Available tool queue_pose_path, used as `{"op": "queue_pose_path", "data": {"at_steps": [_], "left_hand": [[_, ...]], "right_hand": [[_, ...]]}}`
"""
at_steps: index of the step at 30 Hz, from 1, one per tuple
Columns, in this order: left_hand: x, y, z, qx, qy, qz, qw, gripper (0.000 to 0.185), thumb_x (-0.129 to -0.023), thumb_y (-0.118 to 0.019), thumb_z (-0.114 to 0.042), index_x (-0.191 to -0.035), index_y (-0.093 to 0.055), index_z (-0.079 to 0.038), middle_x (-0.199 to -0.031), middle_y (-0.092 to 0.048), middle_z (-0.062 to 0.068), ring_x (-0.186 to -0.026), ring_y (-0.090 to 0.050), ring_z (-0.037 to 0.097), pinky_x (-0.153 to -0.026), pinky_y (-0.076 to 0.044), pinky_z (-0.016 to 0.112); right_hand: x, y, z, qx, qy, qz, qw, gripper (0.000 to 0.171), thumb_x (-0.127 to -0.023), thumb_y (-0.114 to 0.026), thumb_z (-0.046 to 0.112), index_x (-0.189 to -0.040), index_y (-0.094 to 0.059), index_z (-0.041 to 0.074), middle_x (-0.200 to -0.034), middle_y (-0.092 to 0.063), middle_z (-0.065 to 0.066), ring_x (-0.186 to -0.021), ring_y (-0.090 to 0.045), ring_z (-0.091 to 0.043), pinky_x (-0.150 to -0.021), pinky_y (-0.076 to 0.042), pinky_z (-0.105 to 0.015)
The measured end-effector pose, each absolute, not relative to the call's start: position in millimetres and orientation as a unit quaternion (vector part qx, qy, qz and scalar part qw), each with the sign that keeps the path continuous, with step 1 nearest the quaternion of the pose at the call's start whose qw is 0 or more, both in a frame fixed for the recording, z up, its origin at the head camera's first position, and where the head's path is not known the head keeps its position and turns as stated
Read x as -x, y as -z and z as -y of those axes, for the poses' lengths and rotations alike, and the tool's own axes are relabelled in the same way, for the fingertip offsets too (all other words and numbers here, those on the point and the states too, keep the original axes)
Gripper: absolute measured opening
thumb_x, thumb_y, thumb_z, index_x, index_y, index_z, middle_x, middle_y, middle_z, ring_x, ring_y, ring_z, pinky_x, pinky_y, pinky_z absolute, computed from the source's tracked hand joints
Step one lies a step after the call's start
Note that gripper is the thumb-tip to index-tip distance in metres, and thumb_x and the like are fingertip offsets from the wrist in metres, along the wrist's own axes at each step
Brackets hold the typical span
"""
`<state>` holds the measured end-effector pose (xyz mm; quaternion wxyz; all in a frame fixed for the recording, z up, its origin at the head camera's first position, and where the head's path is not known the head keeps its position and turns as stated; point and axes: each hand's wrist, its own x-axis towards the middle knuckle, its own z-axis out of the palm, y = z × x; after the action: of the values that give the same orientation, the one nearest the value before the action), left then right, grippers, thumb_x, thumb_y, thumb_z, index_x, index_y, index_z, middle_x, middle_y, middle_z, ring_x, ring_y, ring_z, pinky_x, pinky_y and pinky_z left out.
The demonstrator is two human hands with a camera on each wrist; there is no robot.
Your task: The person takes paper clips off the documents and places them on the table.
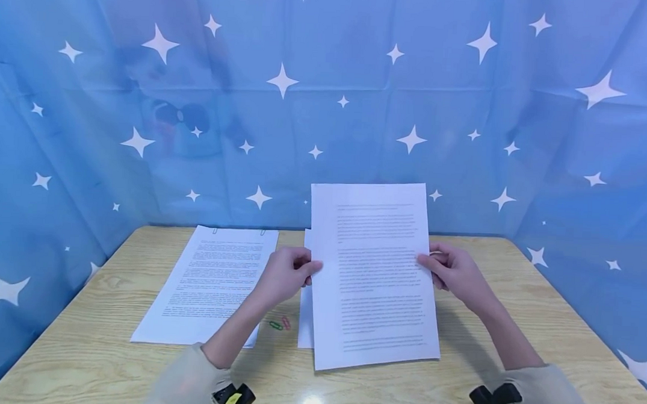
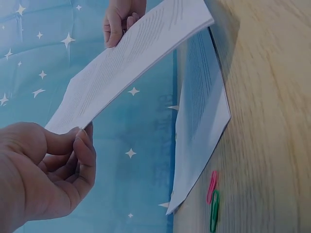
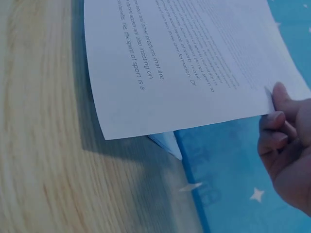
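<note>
A thin stack of printed sheets [image 1: 374, 276] stands tilted above the wooden table [image 1: 105, 355], lifted between both hands. My left hand [image 1: 288, 276] pinches its left edge, thumb on the front; the left wrist view shows the same hand [image 2: 48, 174] holding the sheets [image 2: 131, 63] from below. My right hand [image 1: 453, 271] pinches the right edge, and its fingers [image 3: 279, 121] show at the paper's side [image 3: 184, 63] in the right wrist view. Another sheet [image 1: 306, 310] lies flat beneath the lifted stack.
A clipped printed document [image 1: 211, 284] lies on the table to the left. A green paper clip [image 1: 276, 325] and a pink paper clip [image 1: 286, 323] lie by the flat sheet. Blue star-patterned cloth [image 1: 327, 106] walls the table on three sides.
</note>
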<state>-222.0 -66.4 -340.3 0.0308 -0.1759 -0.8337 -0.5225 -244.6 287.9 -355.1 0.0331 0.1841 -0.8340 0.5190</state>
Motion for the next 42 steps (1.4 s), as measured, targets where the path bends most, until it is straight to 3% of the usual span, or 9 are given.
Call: {"op": "queue_pose_path", "data": {"at_steps": [3, 10, 16, 19, 28, 36, 42], "left_hand": [[224.6, 341.6, 59.4, 0.174, 0.531, 0.828, 0.033, 0.031, -0.099, -0.066, -0.011, -0.07, -0.057, -0.004, -0.06, -0.057, 0.006, -0.067, -0.061, 0.043, -0.05, -0.033, 0.025], [231.2, 346.3, 41.1, 0.163, 0.542, 0.824, 0.032, 0.031, -0.1, -0.065, -0.013, -0.07, -0.061, -0.004, -0.061, -0.058, 0.006, -0.056, -0.054, 0.019, -0.052, -0.035, 0.026], [234.4, 348.0, 22.1, 0.156, 0.563, 0.812, 0.024, 0.028, -0.1, -0.066, -0.015, -0.074, -0.064, -0.005, -0.064, -0.059, 0.007, -0.063, -0.059, 0.026, -0.058, -0.04, 0.028], [237.3, 350.2, 11.7, 0.158, 0.573, 0.804, 0.019, 0.025, -0.099, -0.067, -0.016, -0.076, -0.066, -0.005, -0.066, -0.06, 0.007, -0.063, -0.06, 0.025, -0.059, -0.042, 0.027], [242.0, 355.3, -16.4, 0.154, 0.593, 0.79, -0.002, 0.014, -0.099, -0.068, -0.016, -0.09, -0.069, -0.006, -0.07, -0.062, 0.005, -0.069, -0.067, 0.029, -0.058, -0.049, 0.023], [243.6, 362.3, -32.3, 0.16, 0.58, 0.797, -0.055, 0.008, -0.096, -0.068, -0.007, -0.1, -0.069, -0.001, -0.077, -0.069, 0.01, -0.072, -0.071, 0.032, -0.06, -0.055, 0.025], [244.2, 365.2, -46.9, 0.163, 0.575, 0.799, -0.067, 0.006, -0.095, -0.069, -0.008, -0.098, -0.069, -0.002, -0.081, -0.071, 0.015, -0.072, -0.071, 0.032, -0.058, -0.053, 0.024]], "right_hand": [[245.2, 353.2, -296.4, -0.194, -0.52, 0.832, 0.024, 0.033, -0.104, -0.058, 0.021, -0.127, -0.057, -0.002, -0.066, -0.054, -0.009, -0.051, -0.041, -0.018, -0.043, -0.032, -0.034], [243.5, 352.4, -318.2, -0.211, -0.518, 0.829, 0.007, 0.033, -0.105, -0.057, 0.013, -0.132, -0.052, -0.005, -0.069, -0.056, -0.012, -0.05, -0.04, -0.02, -0.044, -0.029, -0.038], [240.8, 356.0, -331.1, -0.16, -0.492, 0.856, 0.011, 0.029, -0.104, -0.059, 0.021, -0.117, -0.057, -0.005, -0.061, -0.045, -0.005, -0.048, -0.038, -0.016, -0.043, -0.032, -0.031], [240.5, 357.0, -337.0, -0.135, -0.477, 0.868, 0.024, 0.033, -0.104, -0.059, 0.025, -0.118, -0.056, -0.005, -0.062, -0.043, -0.001, -0.048, -0.037, -0.013, -0.045, -0.033, -0.029], [237.5, 355.7, -358.8, -0.102, -0.454, 0.881, 0.078, 0.039, -0.106, -0.056, 0.028, -0.126, -0.054, -0.006, -0.089, -0.072, -0.004, -0.076, -0.066, -0.01, -0.066, -0.054, -0.022], [237.8, 358.4, -382.1, -0.067, -0.454, 0.885, 0.08, 0.042, -0.105, -0.056, 0.03, -0.129, -0.053, -0.004, -0.089, -0.071, 0.004, -0.076, -0.063, -0.007, -0.066, -0.053, -0.019], [237.9, 363.1, -398.9, -0.048, -0.489, 0.869, 0.063, 0.03, -0.105, -0.056, 0.029, -0.123, -0.057, 0.005, -0.088, -0.07, 0.007, -0.073, -0.06, -0.009, -0.063, -0.05, -0.023]]}}
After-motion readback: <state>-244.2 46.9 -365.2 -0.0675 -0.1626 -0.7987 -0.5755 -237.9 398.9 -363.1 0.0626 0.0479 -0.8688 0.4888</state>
